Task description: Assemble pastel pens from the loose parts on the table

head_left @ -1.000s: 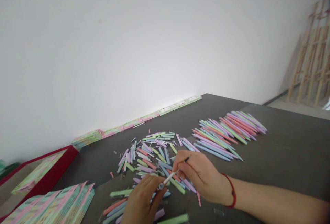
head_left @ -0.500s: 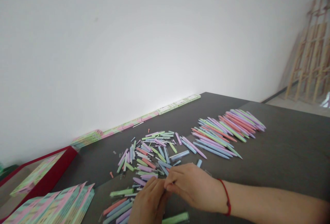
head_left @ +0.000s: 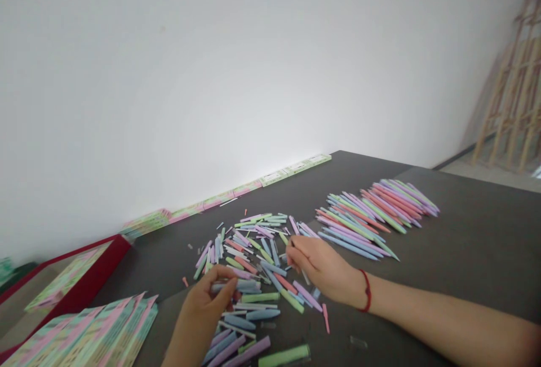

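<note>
My left hand [head_left: 213, 296] is over the near left side of a heap of loose pen parts. Its thumb and fingers are closed around a light-blue pen barrel [head_left: 250, 285]. At the heap's right edge, my right hand [head_left: 323, 270], with a red cord on the wrist, has its fingers curled together in a pinch. A pale sliver shows under those fingers, but what they hold is unclear. Blue, green, purple and coral barrels and thin white refills [head_left: 243, 306] lie around both hands. A coral pen part [head_left: 325, 318] rests below the right hand.
Assembled-looking pens [head_left: 359, 223] lie in rows on the dark table [head_left: 465, 231] to the right. Printed packets [head_left: 101, 333] fan out at the front left beside a red-edged box [head_left: 99, 268]. Flat boxes [head_left: 274, 177] line the wall. Wooden easels [head_left: 511, 91] stand far right.
My hands were together over the near parts and have separated. The right went up and rightward, the left leftward and up, uncovering more pen parts between them.
</note>
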Demonstrator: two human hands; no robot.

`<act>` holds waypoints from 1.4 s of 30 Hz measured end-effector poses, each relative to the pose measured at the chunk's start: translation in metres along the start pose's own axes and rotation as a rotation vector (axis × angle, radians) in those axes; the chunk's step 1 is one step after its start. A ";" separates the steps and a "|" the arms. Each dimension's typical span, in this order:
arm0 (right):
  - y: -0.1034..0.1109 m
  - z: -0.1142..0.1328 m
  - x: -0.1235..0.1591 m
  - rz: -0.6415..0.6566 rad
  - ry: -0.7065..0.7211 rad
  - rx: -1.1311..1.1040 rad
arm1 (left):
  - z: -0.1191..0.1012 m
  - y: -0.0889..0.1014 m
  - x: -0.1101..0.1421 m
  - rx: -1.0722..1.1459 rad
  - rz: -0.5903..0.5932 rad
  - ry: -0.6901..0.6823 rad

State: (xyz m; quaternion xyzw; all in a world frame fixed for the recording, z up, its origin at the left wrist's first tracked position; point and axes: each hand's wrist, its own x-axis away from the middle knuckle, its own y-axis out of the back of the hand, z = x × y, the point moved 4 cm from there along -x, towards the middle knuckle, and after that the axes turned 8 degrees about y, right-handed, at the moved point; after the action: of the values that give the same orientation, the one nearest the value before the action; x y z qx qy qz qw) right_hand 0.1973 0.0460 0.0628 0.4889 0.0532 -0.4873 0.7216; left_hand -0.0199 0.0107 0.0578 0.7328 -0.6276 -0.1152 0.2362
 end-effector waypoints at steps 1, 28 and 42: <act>-0.009 -0.004 0.002 0.085 -0.017 0.039 | -0.001 0.006 0.000 0.028 -0.012 0.025; -0.069 0.006 0.019 0.447 0.062 0.460 | 0.013 -0.022 -0.041 -0.532 0.006 -0.142; -0.034 -0.040 -0.005 0.320 -0.436 -0.613 | 0.007 -0.048 -0.067 -0.913 0.031 -0.225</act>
State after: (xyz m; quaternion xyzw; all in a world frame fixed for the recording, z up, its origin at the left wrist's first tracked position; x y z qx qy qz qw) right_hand 0.1851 0.0776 0.0230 0.1385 -0.0352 -0.4225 0.8950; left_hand 0.0060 0.0795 0.0197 0.5276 -0.5452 -0.4547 0.4665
